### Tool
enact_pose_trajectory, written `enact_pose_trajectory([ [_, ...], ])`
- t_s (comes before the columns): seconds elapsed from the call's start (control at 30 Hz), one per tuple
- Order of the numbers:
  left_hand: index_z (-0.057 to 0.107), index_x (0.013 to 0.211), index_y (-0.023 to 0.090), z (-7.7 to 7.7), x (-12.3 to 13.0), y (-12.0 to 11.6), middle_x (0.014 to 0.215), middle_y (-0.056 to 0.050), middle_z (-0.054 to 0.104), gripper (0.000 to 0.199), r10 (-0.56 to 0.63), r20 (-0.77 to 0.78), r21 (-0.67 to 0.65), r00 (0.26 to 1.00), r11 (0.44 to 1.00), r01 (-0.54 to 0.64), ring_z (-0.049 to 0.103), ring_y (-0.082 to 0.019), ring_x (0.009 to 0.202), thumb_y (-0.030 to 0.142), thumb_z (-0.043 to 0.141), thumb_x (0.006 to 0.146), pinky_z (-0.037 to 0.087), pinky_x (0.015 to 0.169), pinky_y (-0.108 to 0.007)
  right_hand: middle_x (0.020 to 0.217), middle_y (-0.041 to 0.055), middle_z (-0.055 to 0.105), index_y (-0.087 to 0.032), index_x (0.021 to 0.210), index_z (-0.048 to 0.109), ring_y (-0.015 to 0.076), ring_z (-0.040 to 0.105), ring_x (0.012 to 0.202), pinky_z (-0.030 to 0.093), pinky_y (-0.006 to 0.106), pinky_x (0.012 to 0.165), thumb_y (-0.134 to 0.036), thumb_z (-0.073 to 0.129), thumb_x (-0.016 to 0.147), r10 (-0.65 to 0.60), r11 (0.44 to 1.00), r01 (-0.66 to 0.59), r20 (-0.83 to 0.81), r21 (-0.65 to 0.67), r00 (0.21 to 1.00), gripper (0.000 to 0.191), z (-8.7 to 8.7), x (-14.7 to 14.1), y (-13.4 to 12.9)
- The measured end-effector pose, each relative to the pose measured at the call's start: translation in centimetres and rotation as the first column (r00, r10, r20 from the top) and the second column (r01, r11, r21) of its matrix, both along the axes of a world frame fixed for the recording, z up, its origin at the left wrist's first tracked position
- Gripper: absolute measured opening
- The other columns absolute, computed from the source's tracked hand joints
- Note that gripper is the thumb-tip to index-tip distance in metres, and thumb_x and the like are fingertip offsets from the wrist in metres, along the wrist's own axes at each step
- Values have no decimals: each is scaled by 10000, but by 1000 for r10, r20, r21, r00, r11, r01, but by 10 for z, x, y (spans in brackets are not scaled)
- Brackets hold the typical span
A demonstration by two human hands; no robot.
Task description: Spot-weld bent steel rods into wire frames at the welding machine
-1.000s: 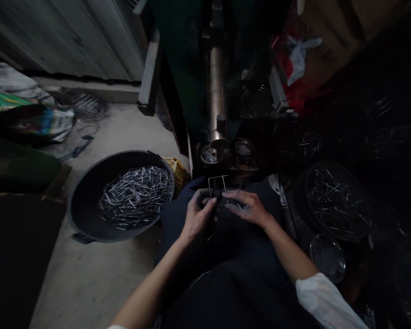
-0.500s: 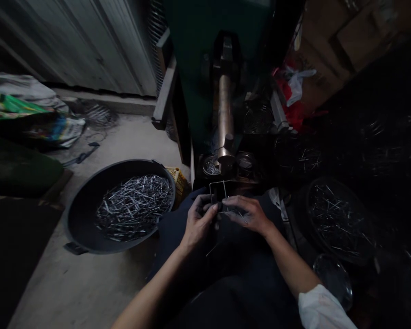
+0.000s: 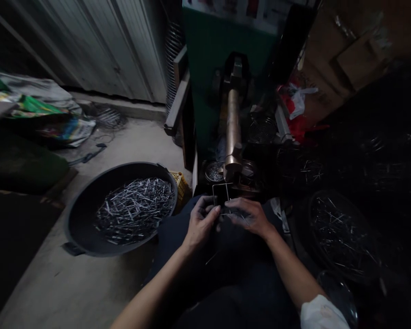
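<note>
Between my hands is a thin wire frame (image 3: 220,184), bent into a rectangle, its top side just below the tip of a brass-coloured machine arm (image 3: 233,125). My left hand (image 3: 202,219) pinches the frame's left side between thumb and fingers. On the other side my right hand (image 3: 248,214) is closed on the frame's right side, with a thin wire end showing under its fingers. Both hands have dark-stained fingertips. Below them, a single loose wire (image 3: 211,258) shows against the dark cloth over my lap.
A black tub (image 3: 84,208) of many short metal wires stands at my left, a yellow crate (image 3: 180,185) behind it. Another dark tub (image 3: 315,237) with wire pieces is at my right. A small dish (image 3: 208,172) of metal bits sits beside the arm's tip on the green machine (image 3: 205,59).
The camera view has shifted, so the machine and surroundings sit lower and slightly right. Both hands keep hold of the wire frame in nearly the same pose, close under the brass-coloured arm.
</note>
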State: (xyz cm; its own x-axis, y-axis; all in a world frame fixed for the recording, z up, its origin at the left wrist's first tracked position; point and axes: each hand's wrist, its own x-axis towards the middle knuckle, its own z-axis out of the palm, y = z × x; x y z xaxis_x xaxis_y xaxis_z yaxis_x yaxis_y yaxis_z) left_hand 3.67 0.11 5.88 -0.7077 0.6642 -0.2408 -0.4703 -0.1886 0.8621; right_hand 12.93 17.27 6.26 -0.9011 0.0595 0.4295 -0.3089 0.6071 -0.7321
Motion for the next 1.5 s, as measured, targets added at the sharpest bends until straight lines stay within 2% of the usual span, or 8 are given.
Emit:
enact_pose_trajectory([
  [0.23,522,1119,206,-1,-4,1,611,67,581,454,-9,-19,-3,1000,1000,9,493,-75,408,443,762,814,398,413,-169,1130,57,746,-290,1246,673,201,720,1054,586,337,932,-279,714,905,0,1000,0,29,3,1000,343,0,-2,3],
  [0.53,547,1093,196,-13,-10,6,623,69,572,456,-7,7,12,1000,1000,7,486,-68,417,408,797,775,417,406,-171,1133,53,739,-290,1248,667,207,710,1063,574,341,933,-272,713,900,6,1000,-5,58,-17,998,351,0,-5,4],
  [0.67,543,1078,210,-7,-13,8,596,79,566,407,8,-70,-32,998,999,-10,463,-67,383,410,768,805,397,376,-168,1117,44,734,-295,1226,665,207,709,1022,568,340,915,-321,727,890,-77,996,80,110,-27,991,343,-3,-7,4],
  [0.8,535,1021,212,-3,-32,23,577,74,583,341,24,-142,-16,990,1000,-27,485,-79,370,403,741,828,377,361,-166,940,35,729,-250,1022,698,210,698,874,567,336,846,-404,777,837,-283,950,294,111,-104,953,253,-9,-22,14],
  [0.9,536,1010,210,-4,-51,38,594,74,596,366,57,-151,11,987,998,-56,492,-77,381,413,760,802,398,367,-169,842,19,710,-219,866,694,192,674,807,546,307,791,-429,729,871,-280,928,310,165,-204,946,212,-11,-36,24],
  [1.13,515,1002,203,-4,-68,51,593,63,617,389,79,-163,39,984,997,-74,488,-78,378,421,760,792,380,363,-169,863,11,743,-210,906,743,189,684,836,521,296,801,-401,701,874,-268,868,338,230,-363,936,199,-7,-54,31],
  [1.33,524,1009,206,-4,-74,52,612,62,621,386,90,-154,-4,984,996,-92,502,-78,391,407,766,785,386,375,-170,862,19,747,-206,891,752,190,686,839,519,298,803,-381,702,870,-279,863,334,194,-379,941,183,-8,-60,31],
  [1.5,509,956,213,-9,-71,58,566,87,577,387,122,-133,32,984,992,-119,468,-70,367,407,780,759,348,360,-162,891,21,745,-205,938,756,182,679,846,513,296,804,-372,705,870,-304,853,359,199,-379,932,187,-11,-57,32],
])
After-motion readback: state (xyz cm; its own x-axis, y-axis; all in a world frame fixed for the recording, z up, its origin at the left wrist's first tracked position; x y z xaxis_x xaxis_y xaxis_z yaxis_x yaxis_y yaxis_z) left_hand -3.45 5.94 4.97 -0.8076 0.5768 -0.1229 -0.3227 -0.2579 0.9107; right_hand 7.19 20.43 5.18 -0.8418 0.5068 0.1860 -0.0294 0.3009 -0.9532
